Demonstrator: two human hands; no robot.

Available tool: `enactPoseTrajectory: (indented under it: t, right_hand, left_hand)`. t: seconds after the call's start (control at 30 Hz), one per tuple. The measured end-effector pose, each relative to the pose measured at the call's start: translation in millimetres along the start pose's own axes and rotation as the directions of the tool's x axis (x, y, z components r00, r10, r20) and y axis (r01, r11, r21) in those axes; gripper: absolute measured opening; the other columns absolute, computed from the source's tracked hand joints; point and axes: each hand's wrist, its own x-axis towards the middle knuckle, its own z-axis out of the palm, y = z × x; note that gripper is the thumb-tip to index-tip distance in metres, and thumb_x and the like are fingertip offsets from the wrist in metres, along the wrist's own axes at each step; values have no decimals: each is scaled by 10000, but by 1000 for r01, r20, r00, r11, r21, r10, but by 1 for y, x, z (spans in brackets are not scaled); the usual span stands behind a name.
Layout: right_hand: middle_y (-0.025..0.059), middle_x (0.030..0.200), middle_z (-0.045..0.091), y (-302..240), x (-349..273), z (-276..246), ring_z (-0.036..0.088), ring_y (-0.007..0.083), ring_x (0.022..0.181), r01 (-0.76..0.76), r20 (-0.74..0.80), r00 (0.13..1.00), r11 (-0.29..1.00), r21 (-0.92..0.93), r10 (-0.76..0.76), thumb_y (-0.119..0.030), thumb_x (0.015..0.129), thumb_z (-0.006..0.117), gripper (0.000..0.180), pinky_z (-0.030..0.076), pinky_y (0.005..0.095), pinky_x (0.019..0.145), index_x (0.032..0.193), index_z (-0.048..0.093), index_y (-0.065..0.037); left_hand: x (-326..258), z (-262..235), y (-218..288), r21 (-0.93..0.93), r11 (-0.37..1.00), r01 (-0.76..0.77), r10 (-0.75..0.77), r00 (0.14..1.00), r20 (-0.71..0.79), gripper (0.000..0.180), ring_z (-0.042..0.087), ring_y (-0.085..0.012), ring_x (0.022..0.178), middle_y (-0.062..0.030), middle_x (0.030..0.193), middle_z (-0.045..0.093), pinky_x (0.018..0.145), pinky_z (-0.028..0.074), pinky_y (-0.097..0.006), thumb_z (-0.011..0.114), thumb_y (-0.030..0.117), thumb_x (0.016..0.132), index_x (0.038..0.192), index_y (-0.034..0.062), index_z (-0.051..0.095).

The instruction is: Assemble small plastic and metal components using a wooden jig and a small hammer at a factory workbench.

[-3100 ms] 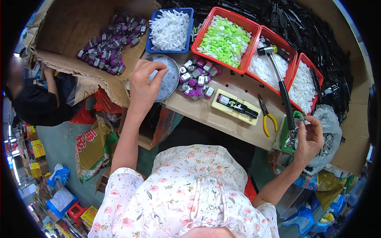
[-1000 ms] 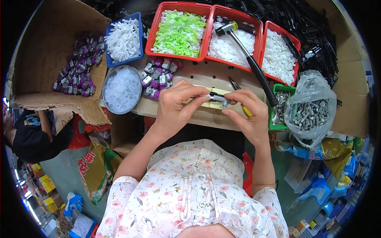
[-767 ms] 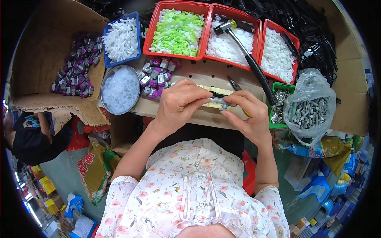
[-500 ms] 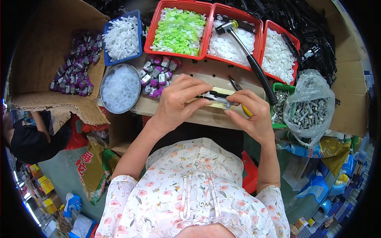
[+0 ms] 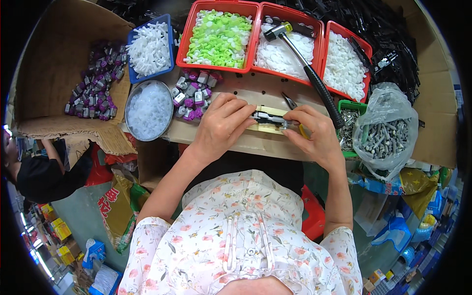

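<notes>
At the front edge of the board, a cream-coloured block (image 5: 269,129) with a long black and grey part (image 5: 269,118) lying along it sits between my hands. My left hand (image 5: 221,123) is closed at the left end of the part, thumb and fingers pinched together. Opposite it, my right hand (image 5: 317,133) pinches the right end, where a small grey piece shows by the fingertips. Both sets of fingers partly hide the ends. Behind my right fingers lie pliers (image 5: 289,101) with a yellow handle, partly covered.
A hammer (image 5: 314,81) rests across the red bins (image 5: 253,46) of green and white plastic pieces. Purple-and-grey parts (image 5: 192,96) lie left, beside a round dish (image 5: 149,110). At right stand a green bin (image 5: 350,128) of metal pieces and a plastic bag (image 5: 386,132) of grey parts.
My right hand has shifted slightly right and down, its fingers more curled over the part's end. More of the cream block and the grey part shows between my hands.
</notes>
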Motion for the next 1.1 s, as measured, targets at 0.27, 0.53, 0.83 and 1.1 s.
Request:
enactPoseTrajectory:
  t: [0.27,0.53,0.83,1.1]
  right_hand:
    - [123,990,630,0,6,7,646,282,842,68,2,998,998,-4,-68,-35,770,752,271,512,343,748,1023,670,16]
    - [124,971,553,-5,4,13,594,276,889,10,-94,996,999,31,-7,-23,739,774,303,484,361,764,1018,660,3]
    - [98,946,560,2,-3,25,581,244,890,-3,-170,985,999,41,10,-23,747,776,260,470,334,735,981,663,-8]
    - [119,971,572,-6,-2,14,597,283,920,34,-160,986,999,-24,-37,-35,755,756,230,480,367,758,957,649,-12]
  left_hand:
    - [3,2,1,29,1000,6,-7,1000,23,304,593,-296,918,-86,952,653,783,509,-387,798,71,725,1009,20,704]
    - [2,3,-2,15,1000,-2,2,1000,11,289,595,-287,920,-75,952,649,784,510,-390,796,59,715,991,39,711]
    - [1,5,-3,10,1000,-14,14,999,36,246,578,-295,954,-71,970,626,790,487,-405,775,72,734,968,66,699]
    - [4,5,0,14,1000,-26,26,999,24,237,585,-298,931,-77,947,638,780,495,-399,780,51,734,962,54,714]
